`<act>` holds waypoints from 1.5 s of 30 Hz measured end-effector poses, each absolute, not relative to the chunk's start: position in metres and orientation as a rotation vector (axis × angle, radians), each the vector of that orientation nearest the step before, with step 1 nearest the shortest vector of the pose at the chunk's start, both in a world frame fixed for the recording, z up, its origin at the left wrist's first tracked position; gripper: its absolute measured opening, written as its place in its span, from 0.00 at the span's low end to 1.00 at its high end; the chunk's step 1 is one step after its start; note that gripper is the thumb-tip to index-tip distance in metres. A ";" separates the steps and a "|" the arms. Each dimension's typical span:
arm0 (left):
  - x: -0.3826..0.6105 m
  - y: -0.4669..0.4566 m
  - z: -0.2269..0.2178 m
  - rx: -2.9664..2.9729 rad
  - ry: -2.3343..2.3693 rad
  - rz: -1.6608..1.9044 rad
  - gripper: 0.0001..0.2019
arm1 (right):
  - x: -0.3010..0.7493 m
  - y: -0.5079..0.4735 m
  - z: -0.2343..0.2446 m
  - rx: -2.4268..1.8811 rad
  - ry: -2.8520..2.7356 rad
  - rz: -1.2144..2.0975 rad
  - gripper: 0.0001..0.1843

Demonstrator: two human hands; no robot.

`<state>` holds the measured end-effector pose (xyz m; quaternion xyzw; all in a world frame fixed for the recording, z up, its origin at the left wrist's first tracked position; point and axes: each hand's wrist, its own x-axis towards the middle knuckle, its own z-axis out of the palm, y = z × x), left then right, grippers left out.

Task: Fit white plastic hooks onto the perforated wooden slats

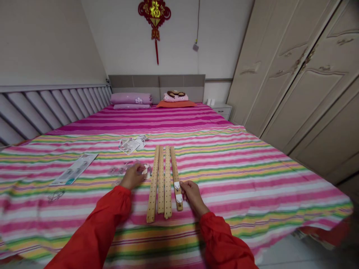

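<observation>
the person is leaning over the foot of the bed (252, 175), using its striped sheet as a flat working surface. four perforated wooden strips (160, 179) are lying side by side, touching or nearly so, running straight away from the person, probably so that their rows of holes are lining up and each one is within easy reach.

the right hand (190, 194) is resting against the right edge of the rightmost strip (174, 168), its fingers curled beside two white fittings (177, 191) sitting on the strip's near end; it seems to be steadying the wood, though i cannot tell whether it is pinching it or only pressing on it. the left hand (134, 175) is closed, fingertips together, on a small white piece (146, 170) just left of the strips, holding it low over the sheet.

opened clear plastic bags (129, 145) are lying beyond the left hand, and a long packaging card (75, 170) is lying further left, both pushed well away from the strips, likely to keep them out of the way. the two hands are apart, with the strips between them.
</observation>
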<state>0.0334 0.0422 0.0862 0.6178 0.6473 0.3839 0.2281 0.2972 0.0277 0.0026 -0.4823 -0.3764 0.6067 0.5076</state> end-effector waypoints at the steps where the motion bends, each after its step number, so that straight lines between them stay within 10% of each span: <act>1: 0.034 0.038 0.088 1.524 1.658 1.180 0.18 | 0.297 0.028 0.003 -1.162 -0.907 1.466 0.19; 17: 0.143 0.015 0.074 0.455 1.018 1.104 0.07 | 0.299 0.031 0.029 -1.003 -0.866 1.472 0.14; 45: 0.173 0.061 0.045 0.797 1.325 1.290 0.06 | 0.290 0.070 0.034 -1.056 -0.946 1.484 0.09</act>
